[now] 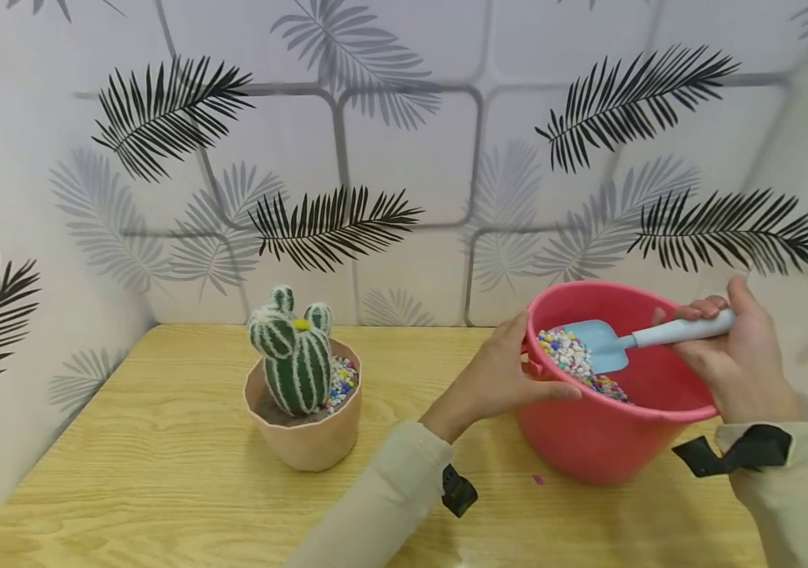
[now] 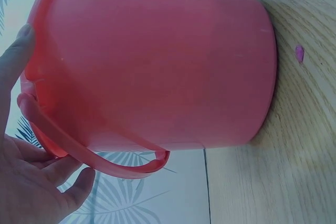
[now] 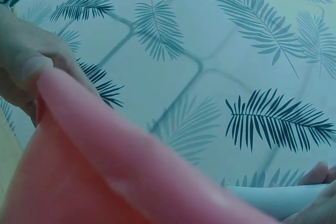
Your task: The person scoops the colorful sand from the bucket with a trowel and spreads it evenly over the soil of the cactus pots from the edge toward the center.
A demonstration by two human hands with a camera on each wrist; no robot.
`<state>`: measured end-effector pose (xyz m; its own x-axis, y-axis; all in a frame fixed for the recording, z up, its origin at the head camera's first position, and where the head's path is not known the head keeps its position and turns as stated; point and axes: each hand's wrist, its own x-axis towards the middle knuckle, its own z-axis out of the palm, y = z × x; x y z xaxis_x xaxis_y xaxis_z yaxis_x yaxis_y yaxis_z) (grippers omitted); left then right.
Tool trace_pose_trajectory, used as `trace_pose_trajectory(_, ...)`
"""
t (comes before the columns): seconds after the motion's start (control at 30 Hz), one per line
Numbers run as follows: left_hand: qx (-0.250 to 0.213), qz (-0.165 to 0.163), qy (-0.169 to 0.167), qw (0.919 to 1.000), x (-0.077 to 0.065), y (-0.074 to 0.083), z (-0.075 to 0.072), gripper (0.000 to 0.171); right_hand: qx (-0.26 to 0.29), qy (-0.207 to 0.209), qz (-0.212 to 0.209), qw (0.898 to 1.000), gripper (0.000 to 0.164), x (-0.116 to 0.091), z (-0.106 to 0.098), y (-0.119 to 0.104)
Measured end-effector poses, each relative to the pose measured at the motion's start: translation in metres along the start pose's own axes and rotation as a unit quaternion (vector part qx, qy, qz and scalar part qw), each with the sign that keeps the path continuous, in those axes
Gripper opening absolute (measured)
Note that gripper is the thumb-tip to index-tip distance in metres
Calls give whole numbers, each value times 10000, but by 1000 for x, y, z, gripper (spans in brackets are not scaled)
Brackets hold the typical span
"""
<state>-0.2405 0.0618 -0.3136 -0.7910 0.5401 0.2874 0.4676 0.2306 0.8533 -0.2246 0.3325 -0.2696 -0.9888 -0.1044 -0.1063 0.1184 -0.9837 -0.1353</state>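
Observation:
My left hand point(image 1: 499, 375) grips the left rim of a pink-red bucket point(image 1: 581, 446), thumb on the near side. In the left wrist view the bucket's handle point(image 2: 94, 158) hangs down close to those fingers. Inside the bucket, multicoloured pebbles point(image 1: 606, 386) lie gathered toward the left wall. My right hand point(image 1: 738, 355) holds a small trowel by its white handle point(image 1: 684, 328), over the bucket's opening. The trowel's light blue blade point(image 1: 599, 345) points left among the pebbles. Only the handle and part of the right hand point(image 3: 317, 205) show in the right wrist view.
A peach pot point(image 1: 319, 442) with a green knitted-looking cactus point(image 1: 297, 375) stands left on the wooden table point(image 1: 162, 442). Some coloured pebbles point(image 1: 343, 383) cover the right part of its brown fill. One purple pebble point(image 2: 300, 53) lies by the bucket's base. A leaf-patterned wall backs the table.

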Motion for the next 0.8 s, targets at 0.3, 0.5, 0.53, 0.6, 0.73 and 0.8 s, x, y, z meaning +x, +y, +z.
trace_pose_trajectory(0.3,6,13,-75,10000,0,-1,3,94,376,-212,155,9989,44,-3,-5,-3)
trace_pose_trajectory(0.5,-69,50,-90,9999,1,-1,1,93,438,-253,87,9987,46,-1,-2,-3)
trace_pose_trajectory(0.53,-79,56,-90,9999,1,-1,1,93,415,-240,54,9988,47,-1,-1,-3)
trace_pose_trajectory(0.6,-107,60,-103,9999,1,-2,1,93,422,-202,6,9989,47,-1,0,-3)
trace_pose_trajectory(0.73,-117,34,-127,9998,0,-3,2,94,486,-136,-120,9987,48,-2,-1,-2)
trace_pose_trajectory(0.8,-95,22,-123,9999,0,-3,2,94,538,-132,-163,9983,49,-2,-1,-1)
